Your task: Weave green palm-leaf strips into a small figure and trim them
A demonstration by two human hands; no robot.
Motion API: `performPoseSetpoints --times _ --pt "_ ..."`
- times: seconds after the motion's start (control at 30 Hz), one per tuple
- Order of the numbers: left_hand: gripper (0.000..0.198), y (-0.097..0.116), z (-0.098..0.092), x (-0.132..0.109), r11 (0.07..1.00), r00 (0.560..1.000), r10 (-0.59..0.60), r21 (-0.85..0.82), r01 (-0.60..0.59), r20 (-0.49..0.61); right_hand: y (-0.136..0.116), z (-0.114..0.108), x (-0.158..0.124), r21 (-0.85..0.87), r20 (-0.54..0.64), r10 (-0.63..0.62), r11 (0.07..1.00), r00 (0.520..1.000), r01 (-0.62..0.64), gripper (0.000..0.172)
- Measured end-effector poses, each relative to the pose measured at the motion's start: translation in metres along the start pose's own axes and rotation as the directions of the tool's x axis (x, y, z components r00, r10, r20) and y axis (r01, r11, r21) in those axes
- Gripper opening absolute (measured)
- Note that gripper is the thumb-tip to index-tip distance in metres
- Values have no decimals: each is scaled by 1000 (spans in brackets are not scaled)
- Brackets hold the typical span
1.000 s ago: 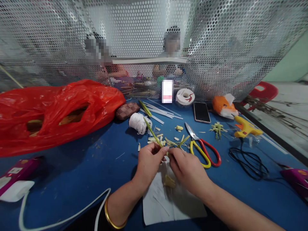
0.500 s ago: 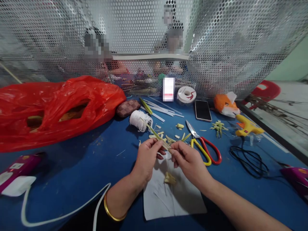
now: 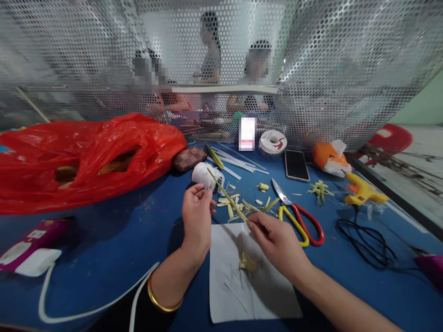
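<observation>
- Across the far side of the flat blue worktop (image 3: pixel 114 240): upright boundary of silvery perforated sheeting (image 3: pixel 104 60), with people visible through the holes.
- Along the right side: long dark edge (image 3: pixel 417 212) running diagonally, with yellow pistol-shaped plastic glue gun (image 3: pixel 365 190) near.
- Widest room for moving: blue stretch left of the left hand (image 3: pixel 197 214), bounded by crinkled, glossy red plastic bag (image 3: pixel 148 138) at the far side and looping white cable (image 3: pixel 86 316) at the near side.
- Tighter room right of the right hand (image 3: pixel 277 235): steel scissors with yellow and red looped handles (image 3: pixel 287 201) just beside, blades pointing away.
- Right grip: pinching the near end of slender, straight yellow-green strip (image 3: pixel 229 200), slanting away to the left over the worktop.
- Left grip: released, fingers loosely curled, apart from the strip, near soft, rounded bundle of white thread (image 3: pixel 202 174).
- Between the forearms: thin, four-sided sheet of creased white paper (image 3: pixel 221 276), carrying small, irregular tan piece (image 3: pixel 248 262).
- Beyond the paper: scatter of short, flat pale-yellow offcuts (image 3: pixel 230 211).
- Farther off: smooth black rectangular phone (image 3: pixel 296 165), lying flat, and round white spool with hollow centre (image 3: pixel 266 144).
</observation>
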State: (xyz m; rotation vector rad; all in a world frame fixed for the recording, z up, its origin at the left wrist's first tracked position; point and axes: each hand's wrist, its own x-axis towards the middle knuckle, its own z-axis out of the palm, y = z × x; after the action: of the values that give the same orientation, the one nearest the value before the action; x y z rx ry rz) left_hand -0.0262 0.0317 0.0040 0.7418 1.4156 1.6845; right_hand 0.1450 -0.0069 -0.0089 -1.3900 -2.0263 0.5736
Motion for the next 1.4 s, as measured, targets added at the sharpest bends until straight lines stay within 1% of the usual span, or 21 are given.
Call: performPoseSetpoints --times 0.1,0.23,0.3,0.37,0.47,0.53,0.63,0.67,0.7,0.73,0.8,0.87,0.9,0.93,1.0,1.07,1.13,1.2,1.23,1.33,1.4 --pt "26 19 -8 8 959 957 285 9 -285 -50 5 3 -2 -151 -37 -83 986 996 77 23" --pt "15 55 -37 19 795 802 593 202 -572 -65 4 5 -4 -326 -115 -193 934 974 147 30" --pt "13 72 -59 28 690 737 674 402 -602 -54 2 3 -5 -393 -145 -263 900 954 189 31" --pt "15 85 -84 41 548 693 719 647 -529 -43 2 1 -5 -461 -163 -319 861 934 214 32" --pt "11 98 -120 67 417 679 733 808 -417 -28 3 -6 -5 -513 -172 -335 833 926 206 31" --pt "10 105 -135 85 430 642 762 810 -400 -88 -2 -12 -1 -481 -178 -328 851 928 209 28" --pt "12 110 -142 103 649 652 726 533 -543 -219 -32 -21 16 -321 -37 -404 871 914 372 20" --pt "11 110 -140 105 710 684 694 367 -601 -224 -48 -22 27 -274 42 -455 851 890 448 20" --pt "11 110 -138 104 726 680 688 233 -647 -254 -67 -20 39 -248 83 -522 814 849 525 20" --pt "11 109 -135 103 729 699 684 143 -670 -210 -88 -16 53 -238 113 -585 769 803 593 21" --pt "14 106 -132 97 679 661 731 91 -728 -170 -129 1 87 -209 195 -748 600 634 772 20" --pt "20 102 -132 92 627 619 779 144 -766 -101 -165 26 123 -161 325 -850 381 413 910 20" --pt "21 100 -134 91 597 594 801 179 -782 -78 -179 40 142 -160 339 -864 337 372 928 18" --pt "23 98 -136 92 567 568 820 227 -792 -66 -191 53 159 -173 342 -843 377 415 910 18" --pt "26 95 -140 95 528 549 834 371 -764 -57 -206 72 193 -246 310 -737 549 601 799 21" --pt "30 92 -143 98 467 555 831 589 -659 -38 -213 79 222 -286 256 -668 638 698 715 24" --pt "26 91 -141 97 328 686 721 823 -463 98 -215 76 243 -314 154 -585 735 796 601 44" --pt "38 92 -136 89 145 811 535 921 -362 234 -212 67 256 -305 96 -523 795 847 525 56" --pt "42 93 -133 84 48 832 455 924 -380 318 -209 62 259 -287 63 -477 832 876 474 59" --pt "39 95 -124 69 -170 797 270 842 -512 540 -198 56 257 -192 -3 -357 917 934 349 53" --pt "35 95 -121 63 -199 781 227 813 -548 582 -192 59 252 -208 -9 -350 917 937 341 36"
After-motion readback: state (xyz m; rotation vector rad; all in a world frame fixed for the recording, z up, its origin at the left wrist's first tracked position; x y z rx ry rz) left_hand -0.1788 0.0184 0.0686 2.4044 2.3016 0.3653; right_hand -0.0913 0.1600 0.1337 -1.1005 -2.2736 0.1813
